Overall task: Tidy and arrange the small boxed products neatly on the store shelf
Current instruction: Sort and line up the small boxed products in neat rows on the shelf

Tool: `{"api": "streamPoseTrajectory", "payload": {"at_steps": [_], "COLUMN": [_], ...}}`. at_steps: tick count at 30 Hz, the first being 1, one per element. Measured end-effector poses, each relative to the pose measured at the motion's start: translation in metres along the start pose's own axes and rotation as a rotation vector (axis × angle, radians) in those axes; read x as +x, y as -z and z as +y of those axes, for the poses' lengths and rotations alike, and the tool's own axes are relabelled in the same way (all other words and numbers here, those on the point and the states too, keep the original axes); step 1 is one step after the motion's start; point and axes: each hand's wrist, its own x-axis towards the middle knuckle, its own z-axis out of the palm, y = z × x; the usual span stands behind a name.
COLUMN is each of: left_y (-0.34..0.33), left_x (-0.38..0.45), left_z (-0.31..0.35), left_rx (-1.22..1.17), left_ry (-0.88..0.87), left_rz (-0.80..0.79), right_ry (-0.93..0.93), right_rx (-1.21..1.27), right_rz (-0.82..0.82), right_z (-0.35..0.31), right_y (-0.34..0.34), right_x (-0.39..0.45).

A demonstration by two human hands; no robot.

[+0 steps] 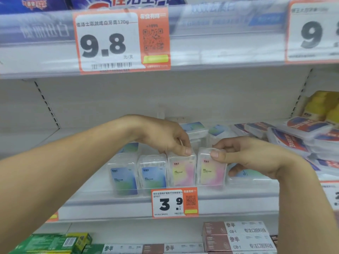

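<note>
The white store shelf (247, 187) runs beneath both your hands. Right of your right grip lies a slumped pile of red-and-blue packs (300, 138). Four small clear boxes stand in a front row: two blue boxes (139, 178) left of your left grip, two pink-yellow ones under your hands. Your left grip (165, 138) pinches the top of the third box (182, 171); your right grip (244, 156) curls round the fourth box (211, 169). Below sits the 3.9 price tag (174, 202).

Orange price tags (121, 40) on shelf edges, toothpaste cartons (238, 235) below, red-and-blue flat packs (297, 136) stacked at right.
</note>
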Motion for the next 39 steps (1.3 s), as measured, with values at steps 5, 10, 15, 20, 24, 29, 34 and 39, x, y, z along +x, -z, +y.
{"api": "streamPoseTrajectory", "payload": {"at_steps": [5, 10, 15, 20, 24, 29, 34, 39], "left_y": [-0.002, -0.004, -0.004, -0.006, -0.004, 0.0, 0.004, 0.007], "left_x": [-0.006, -0.008, -0.008, -0.008, -0.011, -0.002, 0.025, 0.066], "left_z": [0.001, 0.001, -0.004, -0.006, -0.004, 0.003, 0.024, 0.037], "left_rx": [0.0, 0.016, -0.007, -0.054, -0.039, -0.206, -0.156, 0.021], "left_ry": [-0.009, -0.01, -0.024, -0.032, -0.044, -0.106, -0.126, -0.112], "left_rz": [-0.039, -0.053, -0.067, -0.092, -0.07, 0.264, 0.296, 0.337], "right_ry": [0.001, -0.017, -0.029, -0.043, -0.043, -0.369, -0.527, -0.483], "right_rx": [0.017, 0.046, 0.046, -0.009, -0.065, -0.446, -0.491, -0.45], "right_rz": [-0.079, -0.085, -0.086, -0.064, 0.139, 0.408, 0.263, 0.328], "right_z": [-0.002, -0.005, -0.006, -0.006, -0.008, -0.005, 0.005, 0.015], "right_y": [-0.001, -0.002, -0.001, -0.002, 0.004, 0.021, 0.016, 0.026], "right_x": [-0.004, -0.004, -0.004, -0.004, -0.008, -0.017, -0.02, -0.023]}}
